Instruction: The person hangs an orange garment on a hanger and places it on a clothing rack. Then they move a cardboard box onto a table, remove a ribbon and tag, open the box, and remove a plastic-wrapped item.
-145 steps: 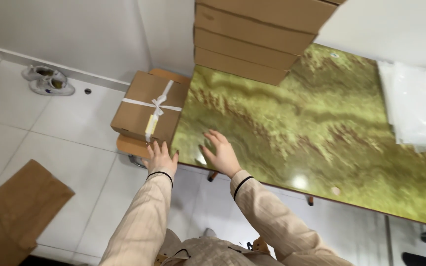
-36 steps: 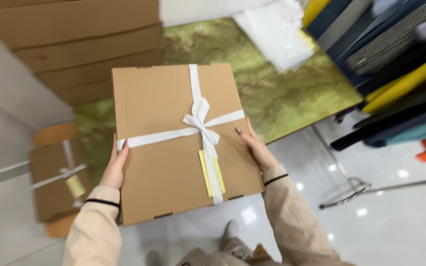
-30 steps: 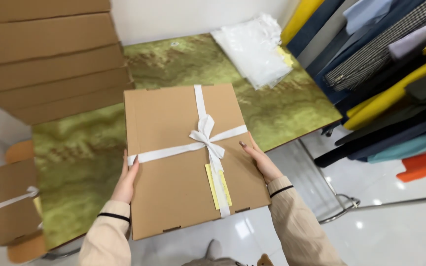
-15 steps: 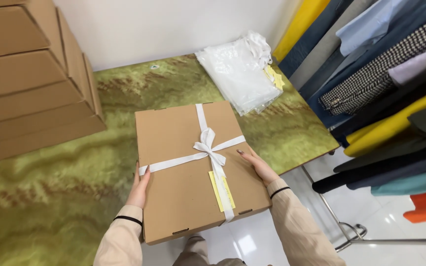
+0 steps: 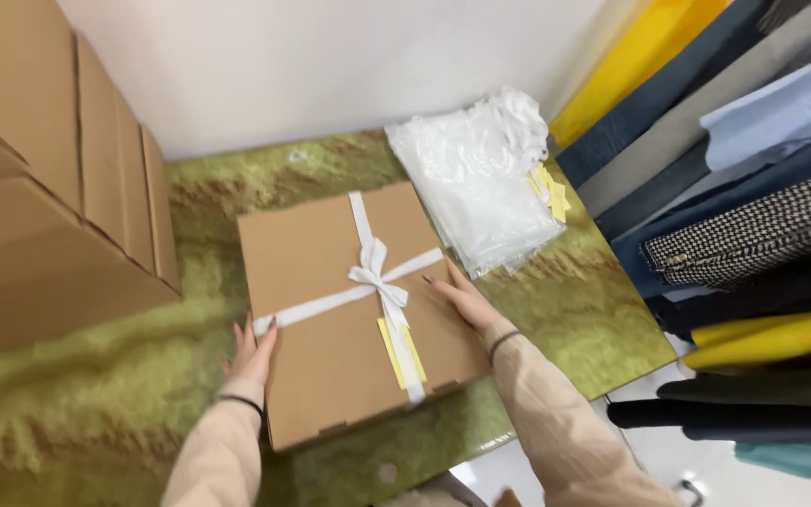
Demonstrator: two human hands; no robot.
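Note:
A flat brown cardboard box (image 5: pixel 330 310) tied with a white ribbon and bow, a yellow tag under the bow, lies over the green marbled tabletop (image 5: pixel 96 413). My left hand (image 5: pixel 252 349) presses against its left edge. My right hand (image 5: pixel 462 299) holds its right edge, fingers along the side. Whether the box rests fully on the table I cannot tell.
A tall stack of brown cardboard boxes (image 5: pixel 39 188) stands at the left on the table. A pile of clear plastic bags (image 5: pixel 485 178) lies at the back right. Hanging garments (image 5: pixel 753 235) in yellow, blue, grey and check fill the right side. A white wall is behind.
I lifted the ribboned box from the floor stack, turned right with it, and brought it down over the green tabletop, farther from me than half a second ago.

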